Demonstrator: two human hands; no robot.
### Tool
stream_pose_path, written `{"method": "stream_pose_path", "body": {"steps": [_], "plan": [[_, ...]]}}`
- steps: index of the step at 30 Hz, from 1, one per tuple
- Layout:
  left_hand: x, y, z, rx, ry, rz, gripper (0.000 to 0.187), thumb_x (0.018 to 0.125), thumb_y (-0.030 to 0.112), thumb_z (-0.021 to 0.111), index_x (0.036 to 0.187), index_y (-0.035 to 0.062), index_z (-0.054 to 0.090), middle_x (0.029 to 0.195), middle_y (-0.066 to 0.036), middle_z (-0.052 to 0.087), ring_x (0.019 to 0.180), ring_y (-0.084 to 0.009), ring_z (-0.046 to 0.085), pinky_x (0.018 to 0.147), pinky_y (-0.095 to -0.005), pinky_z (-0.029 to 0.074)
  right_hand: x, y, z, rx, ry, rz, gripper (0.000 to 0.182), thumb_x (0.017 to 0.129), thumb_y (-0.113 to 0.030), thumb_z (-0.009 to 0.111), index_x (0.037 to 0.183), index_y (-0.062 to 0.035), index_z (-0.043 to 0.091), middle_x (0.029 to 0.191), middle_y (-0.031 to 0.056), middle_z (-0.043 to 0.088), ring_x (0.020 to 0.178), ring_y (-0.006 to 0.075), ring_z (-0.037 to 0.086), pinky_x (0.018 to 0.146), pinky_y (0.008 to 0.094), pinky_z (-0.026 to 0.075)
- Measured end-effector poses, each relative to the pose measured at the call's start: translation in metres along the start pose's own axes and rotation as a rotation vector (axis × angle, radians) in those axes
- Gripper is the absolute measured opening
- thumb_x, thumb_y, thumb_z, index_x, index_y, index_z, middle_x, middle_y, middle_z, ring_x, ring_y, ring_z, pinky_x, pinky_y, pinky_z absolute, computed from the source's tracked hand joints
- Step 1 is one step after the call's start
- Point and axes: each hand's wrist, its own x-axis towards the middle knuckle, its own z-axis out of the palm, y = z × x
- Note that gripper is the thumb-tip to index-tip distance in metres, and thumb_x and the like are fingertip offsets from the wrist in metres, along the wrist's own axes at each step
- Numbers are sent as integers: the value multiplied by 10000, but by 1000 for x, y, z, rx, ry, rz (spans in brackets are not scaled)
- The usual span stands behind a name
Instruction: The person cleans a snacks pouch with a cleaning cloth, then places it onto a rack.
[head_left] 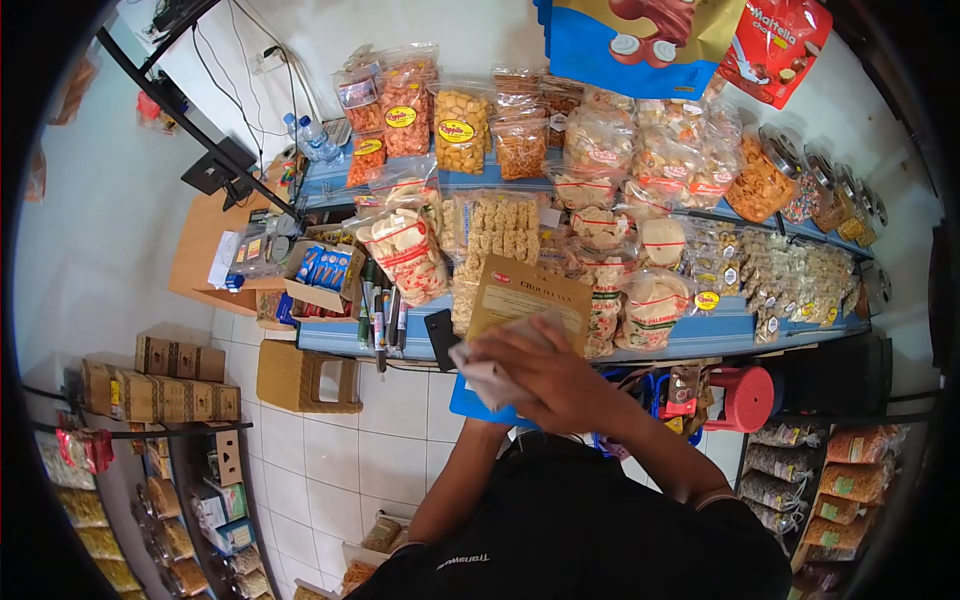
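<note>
"Transw" shirt [570,530], hands [545,372], cloth [482,384], "Chocolava" pouch [508,304]

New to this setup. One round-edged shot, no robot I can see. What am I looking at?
There's no machine: a person works with two bare hands. The single picture comes from a camera worn on their head, looking forward and down.

The right hand holds a crumpled pale cloth over a gold-and-blue pouch. The left hand is by the pouch's lower end; its fingers are hidden, so its grip can't be judged.

Beyond, the blue table bears many snack bags, lidded jars and a black phone.
</note>
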Motion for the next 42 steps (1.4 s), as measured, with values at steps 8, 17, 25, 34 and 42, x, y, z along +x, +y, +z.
{"method": "stream_pose_path", "body": {"steps": [8, 17, 25, 34, 42], "plan": [[-3, 12, -11, -373, -73, -71, 646, 1131, 529, 422, 1580, 65, 452, 1491, -187, 594, 1331, -346, 617, 1103, -534, 548, 5, 51, -24, -66, 159, 266, 551, 1082, -251, 537, 1582, -29, 474, 1591, 249, 530, 1582, 381, 387, 1306, 628, 47], [-4, 22, -34, -435, 2, 151, 681, 1120, 538, 414, 1599, 54, 439, 1523, -197, 569, 1353, -374, 601, 1148, -552, 520, -23, -6, -4, -124, 109, 183, 628, 993, -169, 584, 1613, -152, 490, 1692, 58, 468, 1628, 349, 325, 1299, 670, -18], [-7, 28, -19, -324, -86, 118, 630, 1125, 492, 460, 1571, 46, 465, 1495, -171, 586, 1345, -347, 596, 1142, -535, 515, -48, -4, 6, 546, 214, 124, 475, 1026, -143, 584, 1475, 9, 579, 1556, 186, 580, 1494, 357, 497, 1249, 532, 318], [-13, 22, -7, -406, -212, -65, 823, 1091, 706, 394, 1647, 101, 353, 1601, -166, 475, 1450, -333, 512, 1177, -527, 479, 29, -1, -18, 24, 389, 126, 514, 986, -86, 618, 1487, 15, 555, 1588, 205, 528, 1493, 390, 484, 1248, 536, 317], [-33, 11, -39, -8, 71, 172, 738, 1134, 641, 349, 1668, 132, 340, 1666, -160, 421, 1517, -329, 465, 1213, -495, 453, 19, -27, 24, -16, 42, -16, 642, 946, -239, 687, 1544, -53, 549, 1708, 80, 429, 1627, 280, 318, 1300, 595, 206]]}}
